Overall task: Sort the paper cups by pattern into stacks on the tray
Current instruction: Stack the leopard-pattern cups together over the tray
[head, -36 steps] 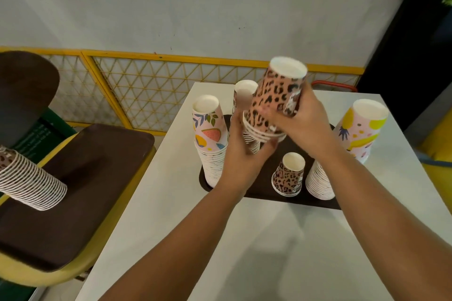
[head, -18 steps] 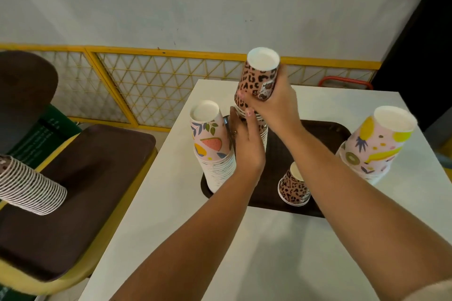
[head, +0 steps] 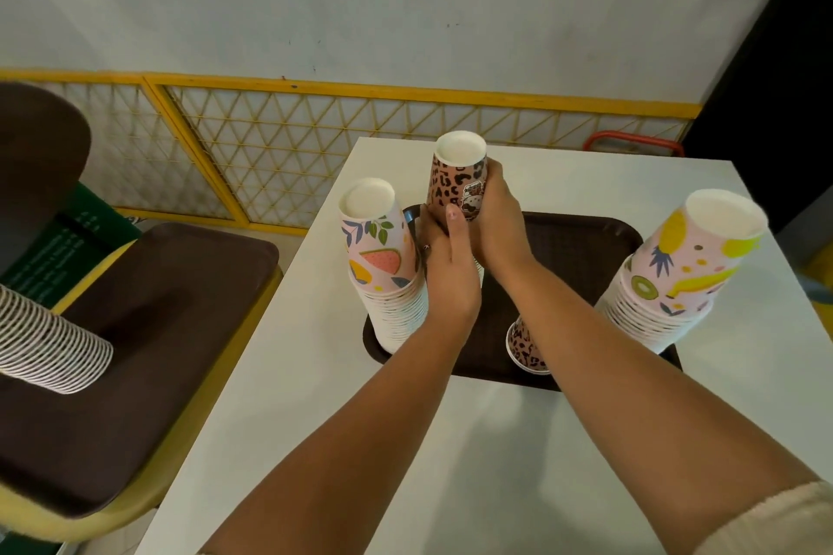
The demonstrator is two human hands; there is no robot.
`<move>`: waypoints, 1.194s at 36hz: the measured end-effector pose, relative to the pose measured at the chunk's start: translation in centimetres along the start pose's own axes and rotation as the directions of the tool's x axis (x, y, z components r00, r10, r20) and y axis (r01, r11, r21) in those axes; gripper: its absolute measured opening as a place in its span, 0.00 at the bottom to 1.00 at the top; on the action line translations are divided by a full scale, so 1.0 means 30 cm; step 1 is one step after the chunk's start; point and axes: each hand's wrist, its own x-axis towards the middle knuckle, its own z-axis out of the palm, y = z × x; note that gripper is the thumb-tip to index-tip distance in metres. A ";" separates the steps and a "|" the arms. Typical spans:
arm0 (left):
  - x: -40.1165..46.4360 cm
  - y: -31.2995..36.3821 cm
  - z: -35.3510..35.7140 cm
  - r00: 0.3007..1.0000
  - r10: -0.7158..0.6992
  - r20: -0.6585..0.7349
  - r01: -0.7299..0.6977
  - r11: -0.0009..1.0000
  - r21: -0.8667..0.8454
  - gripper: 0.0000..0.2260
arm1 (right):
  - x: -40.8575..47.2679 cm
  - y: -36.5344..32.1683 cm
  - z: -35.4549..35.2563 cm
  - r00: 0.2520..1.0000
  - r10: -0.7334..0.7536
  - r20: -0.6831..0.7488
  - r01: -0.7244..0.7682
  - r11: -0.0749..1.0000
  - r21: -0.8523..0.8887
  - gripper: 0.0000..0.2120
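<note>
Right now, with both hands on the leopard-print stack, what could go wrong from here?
1. The left hand sits close against the tall watermelon-print stack; a nudge could topple it.
2. The pineapple-print stack leans at the tray edge; a jolt might tip it onto the table.
3. The right forearm passes just over the lone leopard cup and could knock it when pulling back.

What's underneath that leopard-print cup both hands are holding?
Both hands wrap the leopard-print cup, hiding what lies below it. Only a sliver of white cup rims shows beside the right wrist; how many cups are there cannot be told.
</note>
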 end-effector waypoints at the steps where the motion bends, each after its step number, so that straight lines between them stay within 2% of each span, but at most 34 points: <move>1: -0.010 0.008 0.000 1.000 0.008 -0.001 -0.008 1.000 -0.009 0.25 | 0.001 -0.002 -0.006 1.000 0.016 0.014 -0.016 1.000 0.011 0.35; 6: -0.082 0.061 -0.011 0.996 0.088 -0.004 -0.088 0.995 -0.055 0.25 | -0.026 -0.034 -0.066 0.996 0.050 0.067 -0.053 0.998 0.041 0.41; 11: -0.169 0.105 -0.049 0.959 0.283 -0.009 -0.283 0.958 -0.052 0.20 | -0.083 -0.101 -0.139 0.997 -0.022 -0.078 0.027 0.997 0.066 0.28; 14: -0.198 0.131 -0.088 0.893 0.445 -0.068 -0.444 0.896 0.019 0.15 | -0.111 -0.151 -0.160 0.978 -0.131 -0.162 0.146 0.986 0.084 0.19; 17: -0.214 0.161 -0.141 0.803 0.586 -0.111 -0.571 0.809 0.139 0.14 | -0.140 -0.226 -0.174 0.939 -0.268 -0.216 0.294 0.951 0.099 0.14; 21: -0.237 0.220 -0.210 0.709 0.682 -0.181 -0.627 0.727 0.281 0.11 | -0.181 -0.323 -0.179 0.887 -0.396 -0.236 0.434 0.891 0.134 0.10; 26: -0.243 0.261 -0.299 0.627 0.720 -0.298 -0.605 0.691 0.396 0.10 | -0.209 -0.387 -0.150 0.869 -0.455 -0.193 0.487 0.854 0.181 0.10; 31: -0.233 0.246 -0.414 0.606 0.705 -0.368 -0.509 0.699 0.502 0.14 | -0.226 -0.428 -0.074 0.859 -0.499 -0.119 0.512 0.823 0.245 0.12; 37: -0.208 0.158 -0.604 0.643 0.609 -0.464 -0.345 0.771 0.535 0.20 | -0.258 -0.461 0.072 0.838 -0.545 -0.001 0.522 0.802 0.291 0.13; 43: -0.197 0.033 -0.809 0.683 0.473 -0.556 -0.173 0.845 0.507 0.22 | -0.302 -0.498 0.272 0.821 -0.554 0.141 0.502 0.816 0.286 0.16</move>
